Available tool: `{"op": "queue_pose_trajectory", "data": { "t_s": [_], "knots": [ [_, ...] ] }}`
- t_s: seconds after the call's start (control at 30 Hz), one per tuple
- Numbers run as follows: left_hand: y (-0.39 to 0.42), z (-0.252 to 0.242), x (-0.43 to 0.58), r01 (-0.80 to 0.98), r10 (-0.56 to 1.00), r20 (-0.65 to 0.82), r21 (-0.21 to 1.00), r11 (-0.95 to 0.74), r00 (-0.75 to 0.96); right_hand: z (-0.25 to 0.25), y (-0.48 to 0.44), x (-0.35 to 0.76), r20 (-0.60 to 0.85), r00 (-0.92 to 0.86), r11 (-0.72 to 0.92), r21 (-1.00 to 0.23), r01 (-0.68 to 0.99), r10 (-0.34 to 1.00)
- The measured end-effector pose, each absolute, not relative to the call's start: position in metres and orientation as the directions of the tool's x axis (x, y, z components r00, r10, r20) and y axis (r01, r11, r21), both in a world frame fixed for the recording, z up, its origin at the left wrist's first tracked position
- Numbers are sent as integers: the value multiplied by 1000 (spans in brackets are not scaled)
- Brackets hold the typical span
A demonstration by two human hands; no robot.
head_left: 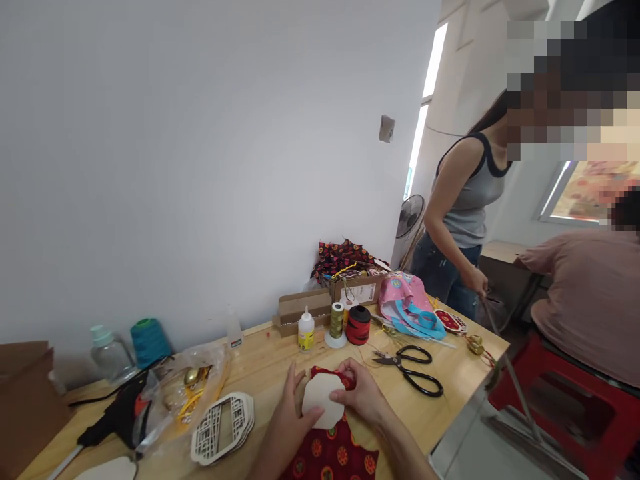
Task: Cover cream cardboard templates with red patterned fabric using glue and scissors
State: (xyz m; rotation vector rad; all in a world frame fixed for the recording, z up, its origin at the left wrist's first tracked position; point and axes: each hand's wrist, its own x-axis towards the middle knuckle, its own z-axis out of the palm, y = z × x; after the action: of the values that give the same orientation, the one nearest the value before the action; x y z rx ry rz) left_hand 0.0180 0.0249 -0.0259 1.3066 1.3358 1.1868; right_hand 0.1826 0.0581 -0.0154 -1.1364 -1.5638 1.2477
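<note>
The left hand (291, 408) and the right hand (365, 395) grasp the white panel (321, 402) between them, thumbs upon its face. The red patterned cloth (341, 455) lies behind the panel, spreading below this grip.

Right of the fingers (341, 397) lie black-handled scissors (399, 361); beyond the fingers stand a yellow-labelled bottle (306, 333) and a red thread spool (359, 327); far left, a teal thread cone (150, 344).
</note>
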Motion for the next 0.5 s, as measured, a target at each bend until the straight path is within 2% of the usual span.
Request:
{"op": "queue_pose_trajectory", "data": {
  "t_s": [0.13, 0.23, 0.37, 0.5],
  "knots": [
    [25, -11, 13, -151, 989, -149, 977, 148, 5, -16, 53, 169, 100, -331, 71, -992, -100, 938],
    [18, 1, 10, -301, 968, -232, 920, 250, 96, -17, 52, 164, 113, -345, 47, -980, -194, 932],
    [10, 12, 14, -463, 955, -244, 836, 296, 170, -22, 52, 162, 105, -356, 34, -979, -199, 929],
    [13, 7, 17, -569, 954, -274, 768, 293, 122, -26, 52, 161, 132, -269, 95, -985, -146, 954]
  ]
}}
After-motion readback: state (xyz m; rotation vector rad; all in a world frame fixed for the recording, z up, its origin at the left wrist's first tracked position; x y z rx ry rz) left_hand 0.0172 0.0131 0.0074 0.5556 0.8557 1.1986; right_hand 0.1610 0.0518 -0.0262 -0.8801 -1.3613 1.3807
